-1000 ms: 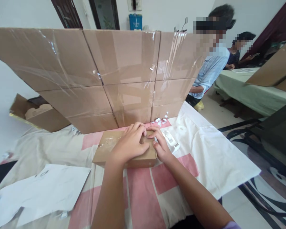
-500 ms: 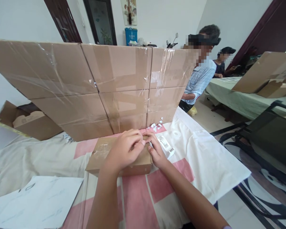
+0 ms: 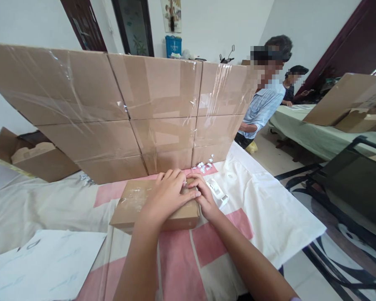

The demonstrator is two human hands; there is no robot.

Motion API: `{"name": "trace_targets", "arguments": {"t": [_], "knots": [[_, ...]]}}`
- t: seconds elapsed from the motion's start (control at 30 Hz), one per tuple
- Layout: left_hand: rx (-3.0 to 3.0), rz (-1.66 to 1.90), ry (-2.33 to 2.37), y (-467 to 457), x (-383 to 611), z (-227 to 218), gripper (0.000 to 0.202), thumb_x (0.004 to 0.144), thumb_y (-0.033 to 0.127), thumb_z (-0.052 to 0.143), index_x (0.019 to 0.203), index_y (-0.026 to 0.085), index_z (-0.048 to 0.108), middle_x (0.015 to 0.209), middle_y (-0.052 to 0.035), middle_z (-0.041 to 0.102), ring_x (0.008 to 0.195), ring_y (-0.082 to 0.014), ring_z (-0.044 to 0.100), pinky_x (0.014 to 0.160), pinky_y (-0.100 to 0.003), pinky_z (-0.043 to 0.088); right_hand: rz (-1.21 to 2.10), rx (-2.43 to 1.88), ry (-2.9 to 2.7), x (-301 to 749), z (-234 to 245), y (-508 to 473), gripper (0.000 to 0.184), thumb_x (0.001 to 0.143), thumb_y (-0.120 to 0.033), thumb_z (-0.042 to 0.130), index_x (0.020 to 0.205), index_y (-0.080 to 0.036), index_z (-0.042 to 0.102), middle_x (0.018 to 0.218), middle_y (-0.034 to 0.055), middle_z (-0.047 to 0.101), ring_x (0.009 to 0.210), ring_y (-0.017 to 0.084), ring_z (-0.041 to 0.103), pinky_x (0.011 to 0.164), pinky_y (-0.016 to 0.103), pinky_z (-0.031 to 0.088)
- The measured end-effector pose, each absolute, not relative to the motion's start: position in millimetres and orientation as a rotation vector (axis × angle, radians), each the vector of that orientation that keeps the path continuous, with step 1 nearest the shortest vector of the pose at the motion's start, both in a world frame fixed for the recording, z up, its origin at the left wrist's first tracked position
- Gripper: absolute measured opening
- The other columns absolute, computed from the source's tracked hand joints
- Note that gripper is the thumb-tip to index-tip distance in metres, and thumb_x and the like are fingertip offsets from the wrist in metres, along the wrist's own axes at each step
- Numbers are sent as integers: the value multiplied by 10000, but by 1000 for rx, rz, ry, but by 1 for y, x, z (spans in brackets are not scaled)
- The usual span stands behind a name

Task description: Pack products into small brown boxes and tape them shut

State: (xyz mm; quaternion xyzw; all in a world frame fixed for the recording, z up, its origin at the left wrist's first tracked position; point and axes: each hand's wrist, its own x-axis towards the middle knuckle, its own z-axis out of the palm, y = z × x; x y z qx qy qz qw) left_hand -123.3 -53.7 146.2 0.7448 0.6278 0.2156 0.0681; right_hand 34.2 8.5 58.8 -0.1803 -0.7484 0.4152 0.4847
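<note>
A closed cardboard box [image 3: 127, 207] is set on the patchwork cloth [image 3: 181, 263], directly beneath both hands, its long axis running from left to right across the front of the person. Its right half is covered by the hands, while its left end, where clear tape [image 3: 134, 197] is seen shining on the top, is left uncovered. The left hand [image 3: 171, 192] is laid palm down over the top, right of the middle, with the fingers held close together and the thumb stretched out toward the right. By the right hand [image 3: 204, 196] the right end of the box is met, with the fingers bent inward over the top; this hand is the nearer to that short side, and the left hand is the nearer to the taped end. The two hands are brought together at the thumb and fingertips. Because the fingertips are partly hidden, it cannot be told whether something thin is pinched there. Just beside the right hand, a white plastic object [image 3: 217, 191] is placed on the cloth. Beyond the box, small pale scraps [image 3: 203, 167] are scattered at the foot of a tall taped cardboard panel [image 3: 163, 108], by which the far side is closed off.
</note>
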Motion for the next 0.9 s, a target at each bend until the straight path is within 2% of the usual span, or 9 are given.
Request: {"name": "trace_targets", "arguments": {"t": [0.17, 0.4, 0.6, 0.8, 0.9], "knots": [[2217, 644, 1898, -53, -123, 143, 373, 928, 575, 604, 863, 220, 508, 918, -14, 586, 913, -243, 542, 846, -402, 346, 1046, -427, -1799, 33, 59, 9, 306, 962, -535, 523, 991, -241, 604, 1261, 112, 578, 1255, 300, 543, 1086, 480, 417], [2222, 672, 1871, -53, -125, 141, 342, 939, 559, 597, 935, 227, 513, 982, -11, 614, 968, -243, 559, 883, -407, 336, 1075, -395, -1762, 32, 60, 9, 252, 956, -475, 540, 998, -237, 612, 1234, 103, 573, 1225, 288, 551, 1075, 464, 413], [2161, 723, 1870, -53, -124, 147, 360, 946, 576, 571, 909, 226, 496, 963, -16, 614, 930, -242, 562, 864, -402, 351, 1129, -381, -1748, 32, 59, 8, 182, 937, -390, 535, 1014, -241, 606, 1245, 93, 574, 1252, 283, 528, 1080, 437, 394], [1989, 1180, 1657, -68, -134, 166, 418, 1061, 519, 298, 828, 222, 479, 959, -6, 622, 901, -200, 558, 844, -358, 369, 1209, -378, -1708, 31, 53, 10, 237, 872, -359, 537, 1068, -239, 599, 1257, 90, 558, 1244, 297, 526, 1075, 448, 384], [1907, 1115, 1588, -78, -139, 173, 459, 1064, 532, 208, 795, 222, 414, 940, -1, 592, 873, -194, 538, 809, -347, 369, 1231, -408, -1701, 31, 51, 12, 250, 866, -373, 536, 1066, -237, 600, 1263, 95, 549, 1231, 303, 529, 1060, 453, 392]]}}
